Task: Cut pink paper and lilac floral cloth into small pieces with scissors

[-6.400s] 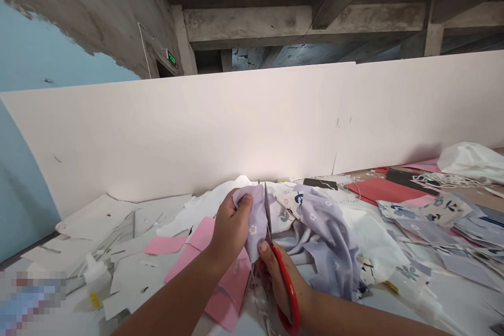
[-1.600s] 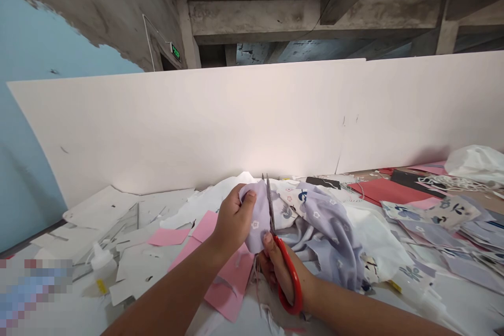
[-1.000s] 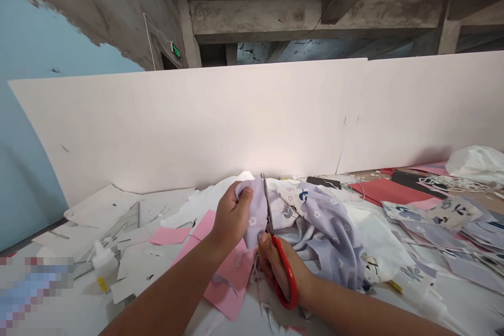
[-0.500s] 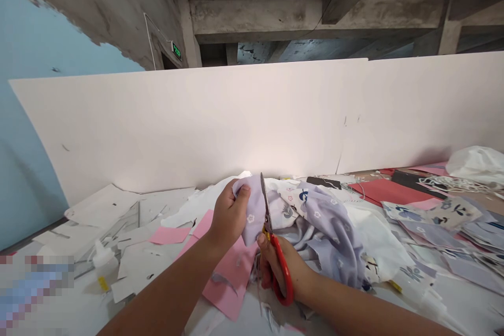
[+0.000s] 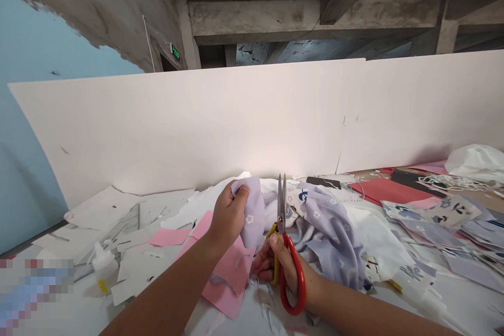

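Note:
Between its thumb and fingers, my left hand (image 5: 230,212) pinches a small lavender fabric piece (image 5: 253,215) with a white flower print. To its right, my right hand (image 5: 285,268) holds scissors (image 5: 282,210) with one red and one yellow handle. The blades point up, slightly parted, with no cloth between them, and stand apart from the held piece. Behind and right of the scissors lies a crumpled heap of lavender printed fabric (image 5: 333,226).
Pink sheets (image 5: 226,294) lie below my left hand. A glue bottle (image 5: 104,262) stands at the left among white paper scraps. At the right are red paper (image 5: 389,191), printed cloth pieces (image 5: 457,212) and white string (image 5: 454,184). A white board (image 5: 236,121) stands behind.
The scissors have moved right, away from the lavender piece, and their blades and handles have parted slightly. My left hand keeps its hold almost in the same place.

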Demonstrator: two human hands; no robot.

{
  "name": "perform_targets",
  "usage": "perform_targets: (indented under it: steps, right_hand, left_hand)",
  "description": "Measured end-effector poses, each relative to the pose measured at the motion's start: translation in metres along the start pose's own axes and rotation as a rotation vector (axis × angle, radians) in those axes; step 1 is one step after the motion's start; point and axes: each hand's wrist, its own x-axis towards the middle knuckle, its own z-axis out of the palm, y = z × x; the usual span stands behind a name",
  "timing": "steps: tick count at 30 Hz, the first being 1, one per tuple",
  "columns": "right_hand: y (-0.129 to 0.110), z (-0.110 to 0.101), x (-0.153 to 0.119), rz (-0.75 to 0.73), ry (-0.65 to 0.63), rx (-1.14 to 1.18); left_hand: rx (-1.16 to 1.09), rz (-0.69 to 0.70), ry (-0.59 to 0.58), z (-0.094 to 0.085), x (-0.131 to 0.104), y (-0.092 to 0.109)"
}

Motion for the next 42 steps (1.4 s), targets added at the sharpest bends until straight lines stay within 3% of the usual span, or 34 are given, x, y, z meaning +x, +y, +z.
perform_targets:
  steps: [4,11,17,30,42]
  right_hand:
    - [0.001,-0.002,0.000,-0.023,-0.035,0.005]
    - [-0.009,-0.001,-0.017,-0.205,-0.176,-0.329]
    - [-0.007,0.002,-0.018,-0.236,-0.203,-0.345]
    - [0.008,0.004,-0.013,-0.318,-0.053,-0.301]
    - [0.007,0.007,-0.012,-0.311,-0.031,-0.246]
  left_hand:
    - [0.018,0.004,0.011,-0.001,0.001,0.000]
    - [-0.058,0.029,0.096,-0.006,0.006,0.010]
    - [-0.038,0.065,0.120,-0.008,0.003,0.018]
    - [-0.024,0.093,0.100,-0.004,-0.001,0.018]
    - [0.061,0.162,0.086,-0.003,-0.005,0.022]
